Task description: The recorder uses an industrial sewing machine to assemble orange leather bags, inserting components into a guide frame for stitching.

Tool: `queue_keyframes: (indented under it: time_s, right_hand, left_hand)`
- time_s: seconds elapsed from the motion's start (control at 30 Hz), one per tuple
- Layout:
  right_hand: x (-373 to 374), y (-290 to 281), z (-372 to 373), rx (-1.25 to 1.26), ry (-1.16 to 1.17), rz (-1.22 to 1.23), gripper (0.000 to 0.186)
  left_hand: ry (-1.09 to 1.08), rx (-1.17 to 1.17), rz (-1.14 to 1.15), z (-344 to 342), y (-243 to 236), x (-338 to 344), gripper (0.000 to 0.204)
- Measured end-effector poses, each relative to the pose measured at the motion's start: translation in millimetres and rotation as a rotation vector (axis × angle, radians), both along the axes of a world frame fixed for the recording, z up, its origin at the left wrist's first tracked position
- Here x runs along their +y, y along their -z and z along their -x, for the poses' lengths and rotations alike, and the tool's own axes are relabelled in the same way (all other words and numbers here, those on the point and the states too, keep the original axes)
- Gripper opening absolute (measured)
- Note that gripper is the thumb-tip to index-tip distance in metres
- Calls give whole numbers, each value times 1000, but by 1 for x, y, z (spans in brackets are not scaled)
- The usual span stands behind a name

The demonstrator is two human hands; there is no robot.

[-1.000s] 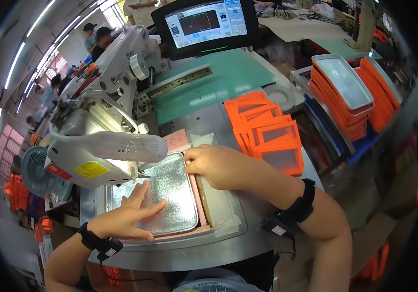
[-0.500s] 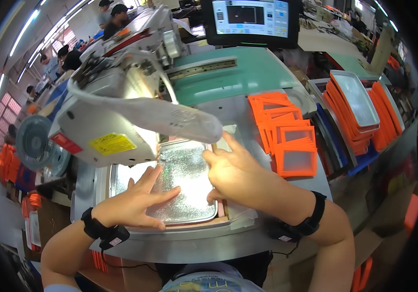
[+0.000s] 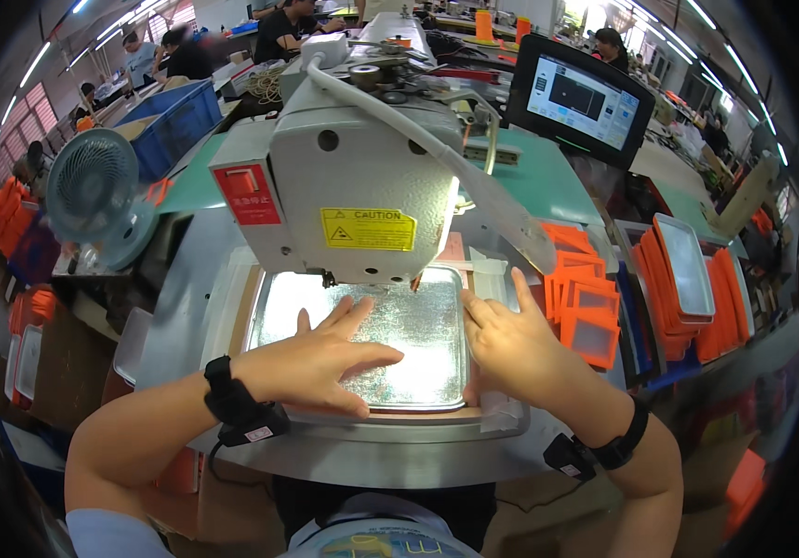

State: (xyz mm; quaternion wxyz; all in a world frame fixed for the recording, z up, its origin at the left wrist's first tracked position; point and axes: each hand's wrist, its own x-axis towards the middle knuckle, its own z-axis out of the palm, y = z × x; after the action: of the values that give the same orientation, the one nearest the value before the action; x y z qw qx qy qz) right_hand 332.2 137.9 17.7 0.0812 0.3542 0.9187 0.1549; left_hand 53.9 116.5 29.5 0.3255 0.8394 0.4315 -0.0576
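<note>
A silvery, rounded-corner foil panel (image 3: 418, 325) lies in a flat framed holder (image 3: 409, 416) under the grey head of a sewing machine (image 3: 362, 177). My left hand (image 3: 311, 361) is spread open on the panel's left part, palm down. At the panel's right edge is my right hand (image 3: 516, 349), its index finger stretched out and the others bent beside the rim. It grips nothing I can see, though its thumb is partly hidden. Pale tape strips (image 3: 502, 414) run along the holder's right side.
Orange-edged frames (image 3: 590, 321) are stacked right of the holder. Farther right, a rack holds more orange pieces and a silvery tray (image 3: 685, 265). A screen (image 3: 581, 98) stands at the back right. Left are a fan (image 3: 93, 186) and a blue crate (image 3: 172, 126). Several people work behind.
The view has swung left and the machine head now sits more central. My left hand stays spread on the panel; my right hand stays at its right edge, index finger still extended.
</note>
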Motion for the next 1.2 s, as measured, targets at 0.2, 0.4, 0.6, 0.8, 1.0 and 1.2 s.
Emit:
queue_keyframes:
  time_s: [0.2,0.4,0.6,0.8,1.0,1.2]
  right_hand:
    - [1,-4,5,-62,-20,-21,71]
    - [1,-24,18,-164,83,197,98]
    - [2,-25,17,-132,64,224,97]
    - [3,-13,10,22,2,158,67]
    - [1,-6,4,83,-31,101,66]
    - [2,-10,8,41,-7,142,65]
  left_hand:
    - [-32,-28,-20,3,9,0,80]
    - [-64,-86,-93,13,29,-4,109]
    - [-90,15,-152,2,31,-8,113]
    - [-136,-21,-168,-1,32,-11,109]
    - [-98,-7,-153,-3,27,-11,92]
    - [-69,-25,-162,0,30,-10,84]
